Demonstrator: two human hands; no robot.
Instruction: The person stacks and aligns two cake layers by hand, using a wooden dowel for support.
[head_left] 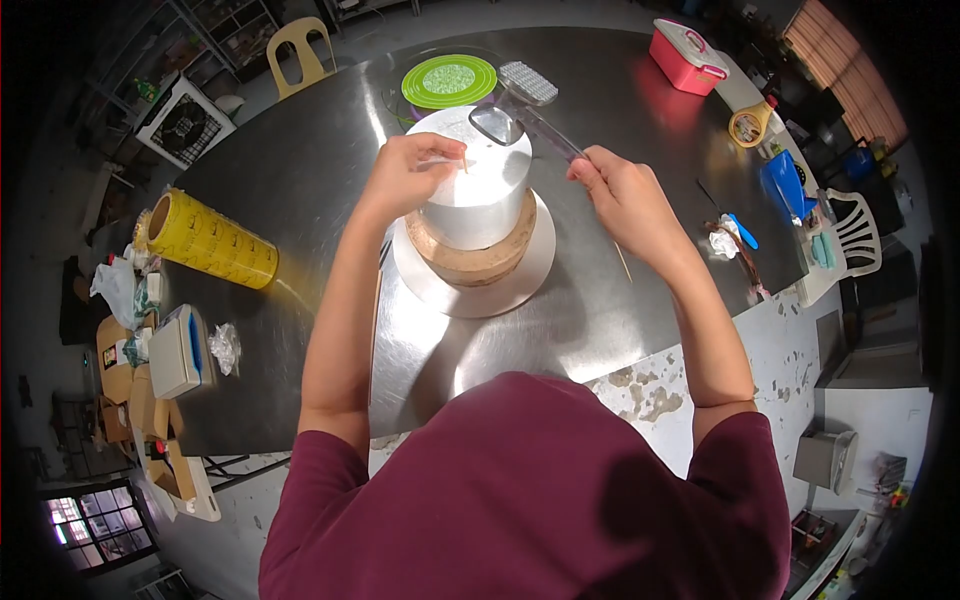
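At the left edge of a silver-topped cylinder (475,222), my left hand (412,175) is closed on a short thin wooden stick (464,163), held upright against the top surface. My right hand (622,192) is closed round the handle of a clear meat mallet (530,118), whose head is over the cylinder's far right part. Beneath the cylinder is a brown round tier (478,266), which rests on a white round board (535,283). How deep the stick goes cannot be made out.
On the metal table (330,150) are a green round mat (449,81) behind the cylinder, a yellow film roll (215,240) and scale (174,355) at left, a pink box (686,58) at back right, and a blue-handled tool (744,232) at right.
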